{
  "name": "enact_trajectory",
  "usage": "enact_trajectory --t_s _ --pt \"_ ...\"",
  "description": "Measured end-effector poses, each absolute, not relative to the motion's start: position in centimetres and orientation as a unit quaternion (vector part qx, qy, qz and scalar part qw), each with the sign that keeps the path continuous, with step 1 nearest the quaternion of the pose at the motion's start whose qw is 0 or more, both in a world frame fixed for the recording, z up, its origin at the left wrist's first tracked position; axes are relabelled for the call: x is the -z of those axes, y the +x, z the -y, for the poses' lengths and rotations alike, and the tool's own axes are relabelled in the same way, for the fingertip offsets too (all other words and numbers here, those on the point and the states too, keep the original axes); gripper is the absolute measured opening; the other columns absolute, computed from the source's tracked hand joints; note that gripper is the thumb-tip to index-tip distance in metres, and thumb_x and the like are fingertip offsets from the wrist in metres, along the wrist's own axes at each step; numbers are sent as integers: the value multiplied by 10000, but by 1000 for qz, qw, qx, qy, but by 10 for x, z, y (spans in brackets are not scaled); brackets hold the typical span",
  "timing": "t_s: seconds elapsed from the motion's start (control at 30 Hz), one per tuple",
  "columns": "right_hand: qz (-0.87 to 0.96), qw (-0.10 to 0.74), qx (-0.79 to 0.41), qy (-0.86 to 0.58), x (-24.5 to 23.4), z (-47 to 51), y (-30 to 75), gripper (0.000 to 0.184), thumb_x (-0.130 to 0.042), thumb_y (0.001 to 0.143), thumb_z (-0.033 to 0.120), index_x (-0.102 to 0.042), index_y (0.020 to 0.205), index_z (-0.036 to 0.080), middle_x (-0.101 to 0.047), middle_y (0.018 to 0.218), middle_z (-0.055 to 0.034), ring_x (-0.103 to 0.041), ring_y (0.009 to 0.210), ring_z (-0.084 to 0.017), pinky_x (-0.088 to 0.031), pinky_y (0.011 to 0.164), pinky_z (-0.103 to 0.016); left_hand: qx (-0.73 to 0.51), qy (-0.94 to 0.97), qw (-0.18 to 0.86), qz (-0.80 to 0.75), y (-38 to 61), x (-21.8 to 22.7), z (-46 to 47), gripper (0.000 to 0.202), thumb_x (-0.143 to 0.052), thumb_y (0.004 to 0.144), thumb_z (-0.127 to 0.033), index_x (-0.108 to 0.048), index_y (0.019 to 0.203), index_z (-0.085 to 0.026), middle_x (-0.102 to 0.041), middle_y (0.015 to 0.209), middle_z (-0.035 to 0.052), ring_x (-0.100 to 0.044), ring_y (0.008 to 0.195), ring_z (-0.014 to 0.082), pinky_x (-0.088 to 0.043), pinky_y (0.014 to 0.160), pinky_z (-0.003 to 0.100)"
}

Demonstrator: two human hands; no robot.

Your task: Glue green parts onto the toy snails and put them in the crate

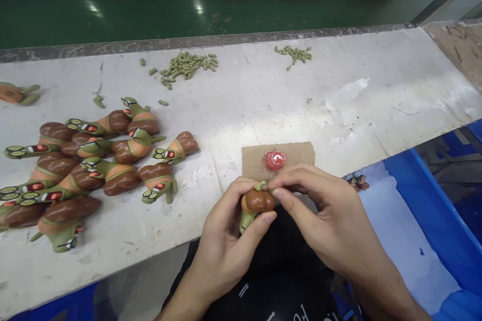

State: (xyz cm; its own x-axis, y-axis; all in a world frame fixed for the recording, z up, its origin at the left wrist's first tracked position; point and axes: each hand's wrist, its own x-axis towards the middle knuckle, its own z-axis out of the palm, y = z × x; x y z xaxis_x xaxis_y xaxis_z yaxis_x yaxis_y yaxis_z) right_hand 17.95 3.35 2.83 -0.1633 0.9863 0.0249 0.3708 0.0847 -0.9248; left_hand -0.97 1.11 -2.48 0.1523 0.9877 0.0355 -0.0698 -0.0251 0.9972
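My left hand (229, 235) is closed around a toy figurine (258, 201) with a glossy brown, two-lobed part and a green body, held over the table's front edge. A green stub (260, 185) sticks out of its top. My right hand (320, 200) pinches at the figurine's upper right side; a bit of green shows at the fingertips, mostly hidden by them. Just beyond the hands, a red glossy blob (275, 160) sits on a piece of cardboard (297, 153).
Several similar figurines (122, 179) lie grouped on the left of the white table (233, 100). Small green pegs form a larger pile (188, 65) and a smaller pile (295, 53) at the back. A translucent smear-like piece (346, 94) lies right. A blue bin (433, 210) stands at lower right.
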Motion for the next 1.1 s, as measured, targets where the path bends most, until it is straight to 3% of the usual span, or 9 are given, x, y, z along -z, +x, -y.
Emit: enact_trajectory --t_s 0.2,0.37,0.5,0.57,0.67,0.77,0.93,1.03,1.1 --pt "644 363 -419 -526 -25 -30 182 177 -716 1113 134 -806 1059 277 -847 1058 45 -816 998 -132 -648 901 -237 -474 576 507 -432 -14 27 -11 298 -789 1072 -130 -754 1261 -358 -770 1106 -50 -741 1000 122 -606 949 153" --pt "656 378 -418 -502 -23 -20 187 217 -717 1128 135 -803 1242 298 -841 1179 24 -816 1100 -142 -658 1002 -252 -453 565 535 -435 -16 21 -10 280 -793 1089 -202 -793 1299 -388 -833 1112 -49 -806 989 137 -645 925 167" --pt "652 358 -393 -541 -27 1 206 674 -724 1058 67 -603 1646 374 -766 1288 4 -777 1172 -158 -649 1076 -268 -418 534 566 -469 -23 22 6 209 -836 1084 -337 -824 1289 -372 -905 1149 -12 -883 1027 215 -703 903 241" --pt "685 329 -361 -541 -29 15 218 768 -712 1032 41 -550 1697 391 -720 1393 -27 -741 1281 -182 -627 1139 -291 -370 547 564 -495 -24 26 16 281 -874 1050 -384 -836 1328 -357 -916 1229 18 -894 1100 263 -719 932 282" --pt "791 240 -288 -484 -25 36 233 669 -707 1051 68 -604 1652 343 -670 1584 -71 -609 1512 -259 -503 1329 -409 -290 589 590 -471 -13 31 25 301 -852 1045 -383 -857 1342 -334 -909 1287 41 -883 1161 289 -722 954 303" --pt "838 190 -256 -443 -12 50 235 529 -660 1106 93 -634 1609 254 -747 1517 -89 -616 1470 -283 -428 1378 -495 -233 589 651 -417 13 36 25 244 -727 1103 -332 -863 1302 -291 -901 1266 60 -871 1156 280 -715 1025 338" --pt "781 195 -301 -511 10 59 249 377 -569 1124 83 -720 1448 203 -810 1263 -120 -735 1186 -276 -614 1177 -520 -192 555 699 -407 40 56 24 295 -732 1113 -418 -839 1339 -264 -880 1341 117 -848 1224 324 -694 1130 446" --pt "702 238 -325 -588 33 55 299 253 -731 1125 324 -806 1358 257 -819 1245 -108 -782 1132 -269 -691 1003 -447 -182 553 670 -461 33 70 28 497 -808 1063 -522 -764 1510 -308 -841 1430 131 -843 1200 315 -708 1095 451" --pt "606 268 -271 -698 55 48 350 323 -823 1064 522 -843 1246 256 -819 1209 -101 -796 1131 -285 -694 1031 -478 -192 548 654 -485 24 76 29 505 -800 1059 -597 -771 1474 -311 -844 1389 128 -844 1145 298 -715 1044 420"
